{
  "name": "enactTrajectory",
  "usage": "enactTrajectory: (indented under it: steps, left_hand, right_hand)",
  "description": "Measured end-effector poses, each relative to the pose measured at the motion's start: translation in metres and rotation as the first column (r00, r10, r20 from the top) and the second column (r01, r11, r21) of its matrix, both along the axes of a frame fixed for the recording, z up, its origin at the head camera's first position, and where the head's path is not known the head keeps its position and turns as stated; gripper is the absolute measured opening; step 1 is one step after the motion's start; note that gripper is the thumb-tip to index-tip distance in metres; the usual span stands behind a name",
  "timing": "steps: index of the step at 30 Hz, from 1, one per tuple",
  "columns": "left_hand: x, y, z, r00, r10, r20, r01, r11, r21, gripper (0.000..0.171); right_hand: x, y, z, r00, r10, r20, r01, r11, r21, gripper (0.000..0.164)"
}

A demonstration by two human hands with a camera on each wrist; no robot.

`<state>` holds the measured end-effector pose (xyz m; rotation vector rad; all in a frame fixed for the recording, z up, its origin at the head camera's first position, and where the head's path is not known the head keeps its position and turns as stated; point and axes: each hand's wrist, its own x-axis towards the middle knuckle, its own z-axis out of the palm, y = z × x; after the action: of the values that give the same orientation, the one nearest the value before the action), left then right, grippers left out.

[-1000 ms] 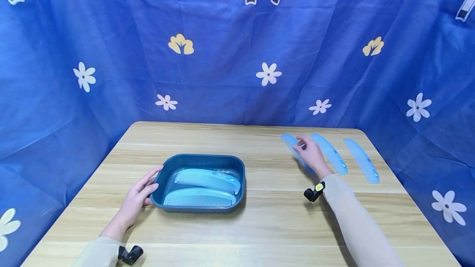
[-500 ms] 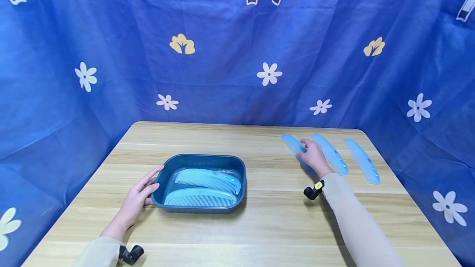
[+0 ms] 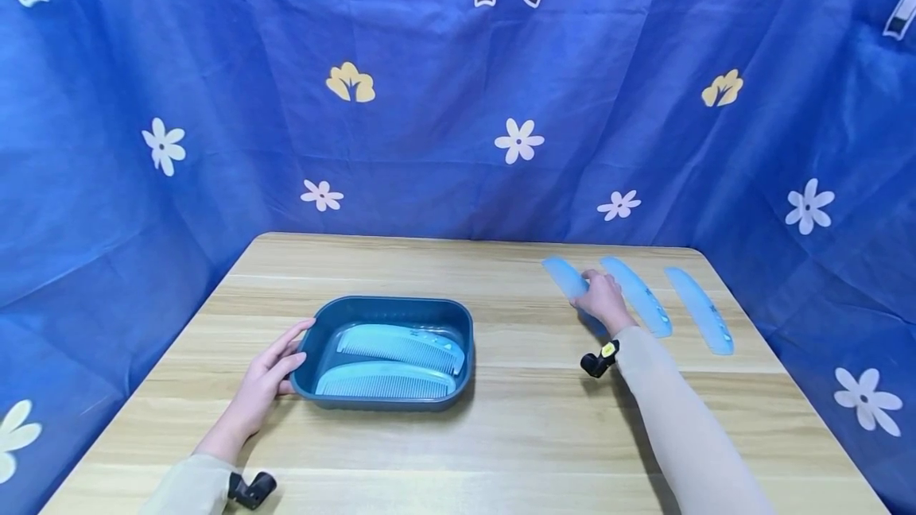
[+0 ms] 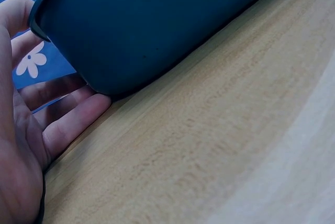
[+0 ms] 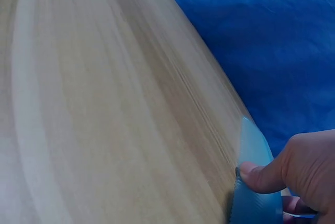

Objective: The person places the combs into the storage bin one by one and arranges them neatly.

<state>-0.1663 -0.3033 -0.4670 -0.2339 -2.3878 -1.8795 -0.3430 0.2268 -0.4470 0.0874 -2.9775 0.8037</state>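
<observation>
A dark teal plastic tub (image 3: 386,405) stands on the table. Inside lie two light-blue combs, a rear comb (image 3: 401,346) and a front comb (image 3: 386,381), teeth toward the front. My left hand (image 3: 263,372) holds the tub at its left end, fingertips at the rim; in the left wrist view, lower fingers (image 4: 76,122) touch the wall near the base. At the back right, my right hand (image 3: 604,302) pinches a blue comb (image 3: 565,276) across its width. In the right wrist view, the thumb (image 5: 256,176) lies at its toothed edge; the other fingers are mostly hidden behind.
Two more blue combs lie right of my right hand, a middle comb (image 3: 637,296) close beside it and an outer comb (image 3: 700,311) near the table's right edge. A blue printed curtain (image 3: 429,141) rises behind and around the wooden table (image 3: 529,435).
The right hand, above the leftmost of the three table combs a second ago, has lowered and closed its thumb and fingers on it. The left hand and tub stay put.
</observation>
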Motion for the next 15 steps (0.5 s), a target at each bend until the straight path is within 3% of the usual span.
enactTrajectory:
  steps: [6,15]
  left_hand:
    - [0.0001,-0.0013,0.0002,1.0,-0.001,0.0,0.001,1.0,-0.001,0.047]
    - [0.0008,-0.0009,0.0015,1.0,-0.003,0.014,0.003,1.0,0.001,0.047]
  right_hand:
    - [-0.003,0.0003,0.0018,1.0,-0.005,0.026,0.006,0.999,-0.037,0.066]
    - [-0.0022,-0.0002,0.0097,0.999,0.027,0.024,-0.023,0.989,-0.144,0.056]
